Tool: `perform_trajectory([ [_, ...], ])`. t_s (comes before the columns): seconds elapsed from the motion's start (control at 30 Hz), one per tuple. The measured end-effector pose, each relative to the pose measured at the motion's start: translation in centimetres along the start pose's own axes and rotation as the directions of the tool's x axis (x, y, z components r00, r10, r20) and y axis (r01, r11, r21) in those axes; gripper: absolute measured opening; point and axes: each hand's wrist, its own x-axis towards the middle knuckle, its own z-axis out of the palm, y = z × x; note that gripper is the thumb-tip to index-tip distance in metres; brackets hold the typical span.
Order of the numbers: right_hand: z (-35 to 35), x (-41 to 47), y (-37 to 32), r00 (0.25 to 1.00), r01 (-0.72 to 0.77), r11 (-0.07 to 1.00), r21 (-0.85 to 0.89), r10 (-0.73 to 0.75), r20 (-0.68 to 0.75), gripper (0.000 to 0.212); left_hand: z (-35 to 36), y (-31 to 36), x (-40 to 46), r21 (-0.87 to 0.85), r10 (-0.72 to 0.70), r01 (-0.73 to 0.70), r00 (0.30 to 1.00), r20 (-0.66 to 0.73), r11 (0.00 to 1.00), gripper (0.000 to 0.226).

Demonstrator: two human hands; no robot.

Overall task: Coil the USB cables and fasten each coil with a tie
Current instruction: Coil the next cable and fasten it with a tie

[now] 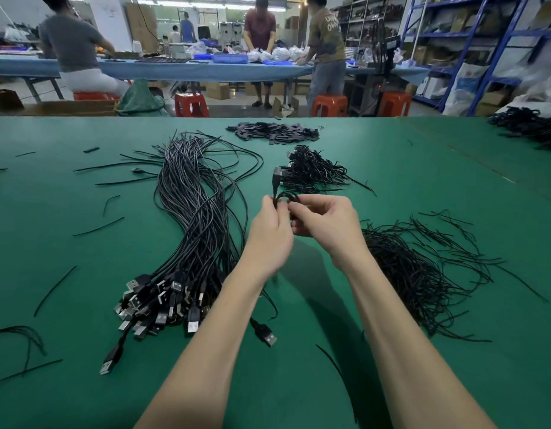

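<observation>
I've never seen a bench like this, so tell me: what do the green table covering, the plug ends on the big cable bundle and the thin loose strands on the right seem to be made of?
Green table covering: probably a matte rubber or vinyl mat, flat, only faintly sheened.
Plug ends: bright silvery metal shells on black moulded plastic bodies.
Thin loose strands: likely plastic-coated wire ties, since they hold kinks; unsure.

Green bench (392, 144): long cable bundle (193, 218) left of centre, plugs nearest; coiled pile (314, 171) beyond; tie heap (422, 274) right; flat black pieces (272, 131) far edge; stray ties (54, 289) left.
</observation>
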Motion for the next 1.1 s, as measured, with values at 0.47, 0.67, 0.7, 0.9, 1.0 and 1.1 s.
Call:
perform_trajectory([
  [0.47, 0.4, -0.1, 0.1, 1.000, 0.029, 0.993, -0.116, -0.030, -0.005, 0.015, 0.2, -0.1, -0.3, 0.248, 0.087, -0.123, 0.985, 0.151, 0.961, 0.041],
  [0.67, -0.7, 0.8, 0.4, 0.988, 0.009, 0.991, -0.134, -0.029, -0.150, 0.016, 1.2, 0.3, -0.8, 0.150, 0.086, -0.115, 0.979, 0.184, 0.982, 0.013],
  [0.7, -0.9, 0.9, 0.5, 0.988, -0.012, 0.994, -0.105, -0.004, -0.156, 0.016, 1.4, 0.3, -1.0, 0.100, 0.096, -0.113, 0.983, 0.159, 0.989, 0.010],
  [0.9, -1.7, 0.8, 0.9, 0.992, -0.093, 0.995, 0.034, 0.096, -0.079, 0.020, 2.4, -0.4, -0.9, -0.003, 0.095, -0.095, 0.995, 0.042, 0.995, 0.018],
  [1.0, -2.6, 0.6, 0.2, 0.993, -0.120, 0.992, -0.035, 0.120, -0.021, 0.022, 2.4, -1.3, -0.3, -0.130, 0.015, -0.007, 0.998, 0.066, 0.991, 0.018],
  [1.1, -4.2, 0.8, 0.2, 0.996, -0.063, 0.861, -0.504, 0.019, -0.092, 0.019, 2.3, -2.2, 0.2, -0.255, -0.059, 0.081, 0.994, 0.094, 0.963, 0.020],
])
